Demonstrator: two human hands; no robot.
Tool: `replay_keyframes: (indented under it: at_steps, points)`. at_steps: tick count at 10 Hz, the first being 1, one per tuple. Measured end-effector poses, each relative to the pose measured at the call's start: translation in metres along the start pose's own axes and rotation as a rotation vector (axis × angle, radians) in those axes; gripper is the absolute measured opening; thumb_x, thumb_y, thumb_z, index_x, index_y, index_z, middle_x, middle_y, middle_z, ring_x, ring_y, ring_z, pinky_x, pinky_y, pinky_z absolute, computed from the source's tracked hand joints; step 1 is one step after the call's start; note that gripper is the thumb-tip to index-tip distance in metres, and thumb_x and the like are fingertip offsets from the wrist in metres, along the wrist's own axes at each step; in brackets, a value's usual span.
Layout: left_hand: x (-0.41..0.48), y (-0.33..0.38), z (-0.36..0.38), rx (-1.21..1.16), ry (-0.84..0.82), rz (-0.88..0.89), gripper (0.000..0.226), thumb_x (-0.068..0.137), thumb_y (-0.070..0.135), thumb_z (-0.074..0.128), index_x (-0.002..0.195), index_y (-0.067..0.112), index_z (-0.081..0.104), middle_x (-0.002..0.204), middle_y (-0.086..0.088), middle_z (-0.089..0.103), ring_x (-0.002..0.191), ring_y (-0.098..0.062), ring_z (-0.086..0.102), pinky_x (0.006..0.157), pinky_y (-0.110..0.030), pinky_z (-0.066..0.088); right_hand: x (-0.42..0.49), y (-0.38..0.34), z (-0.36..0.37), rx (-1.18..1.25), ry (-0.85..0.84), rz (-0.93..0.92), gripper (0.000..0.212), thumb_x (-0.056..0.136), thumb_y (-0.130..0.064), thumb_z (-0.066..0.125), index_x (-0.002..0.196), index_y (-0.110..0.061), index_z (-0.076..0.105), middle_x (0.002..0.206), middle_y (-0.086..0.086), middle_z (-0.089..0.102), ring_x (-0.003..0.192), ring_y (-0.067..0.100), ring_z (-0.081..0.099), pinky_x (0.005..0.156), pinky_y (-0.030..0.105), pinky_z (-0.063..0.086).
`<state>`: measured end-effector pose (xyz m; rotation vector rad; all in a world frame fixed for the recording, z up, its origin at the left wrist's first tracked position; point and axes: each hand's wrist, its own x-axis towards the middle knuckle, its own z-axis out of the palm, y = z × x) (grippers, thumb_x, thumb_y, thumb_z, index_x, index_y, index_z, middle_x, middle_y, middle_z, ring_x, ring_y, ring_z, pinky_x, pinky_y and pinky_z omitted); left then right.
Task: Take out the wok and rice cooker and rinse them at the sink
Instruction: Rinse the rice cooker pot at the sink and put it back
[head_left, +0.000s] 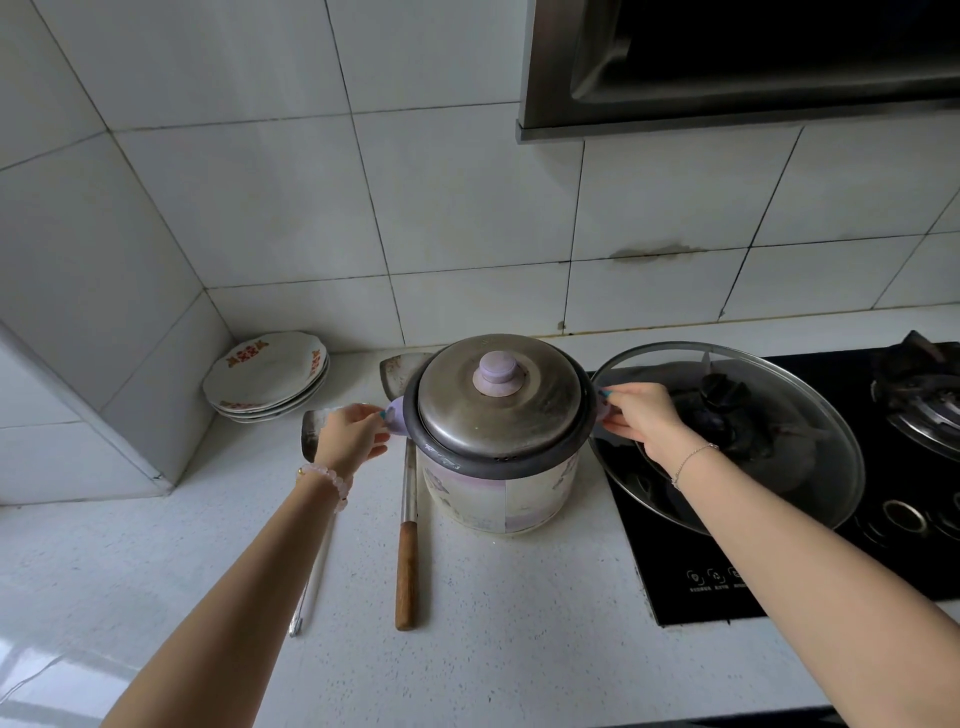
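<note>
rice cooker (498, 467) stands on surface (519, 623), just left of stove (727, 587), squarely between both hands. left hand (353, 434) grips lilac left handle (397, 415), right hand (641, 415) grips the right one. likely rigid, fairly heavy. metal lid (498, 400) probably loose, so carry level. side handles are best hold.

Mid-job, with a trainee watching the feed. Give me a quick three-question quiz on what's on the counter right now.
1. True or false: the left hand and the right hand each hold a side handle of the rice cooker.
2. What sits directly right of the cooker? A) glass lid B) cutting board C) kettle
3. Fill in: the stack of plates sits to the cooker's ____.

Key: 1 true; 2 A; 3 left.
</note>
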<state>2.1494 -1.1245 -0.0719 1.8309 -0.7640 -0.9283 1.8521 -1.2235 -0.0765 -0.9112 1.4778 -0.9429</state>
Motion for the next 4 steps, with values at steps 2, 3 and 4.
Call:
replay_keyframes:
  at_steps: [2, 3, 4]
  points:
    - [-0.008, 0.002, -0.012, 0.238, 0.036, 0.193, 0.021, 0.093, 0.009, 0.051, 0.108, 0.001, 0.063, 0.101, -0.019, 0.065, 0.091, -0.032, 0.063, 0.079, -0.041, 0.055, -0.003, 0.003, -0.007, -0.18, 0.008, -0.1, 0.022, 0.093, -0.007, 0.055, 0.112, -0.002, 0.064, 0.105, 0.019, 0.066, 0.1, 0.032, 0.064, 0.079, 0.035, 0.053]
    - [-0.011, 0.004, -0.014, 0.251, 0.057, 0.259, 0.025, 0.093, 0.01, 0.053, 0.115, -0.001, 0.061, 0.109, -0.018, 0.065, 0.097, -0.031, 0.064, 0.09, -0.046, 0.052, -0.003, 0.008, -0.011, -0.236, 0.011, -0.136, 0.024, 0.093, -0.011, 0.055, 0.114, -0.004, 0.063, 0.1, 0.014, 0.066, 0.096, 0.029, 0.065, 0.083, 0.037, 0.055]
    - [-0.017, 0.006, -0.015, 0.252, 0.076, 0.313, 0.024, 0.093, 0.011, 0.053, 0.112, 0.001, 0.063, 0.109, -0.016, 0.066, 0.094, -0.028, 0.065, 0.088, -0.046, 0.053, -0.011, 0.007, -0.013, -0.281, 0.034, -0.18, 0.023, 0.093, -0.012, 0.054, 0.113, -0.006, 0.063, 0.098, 0.011, 0.066, 0.095, 0.03, 0.065, 0.085, 0.04, 0.055]
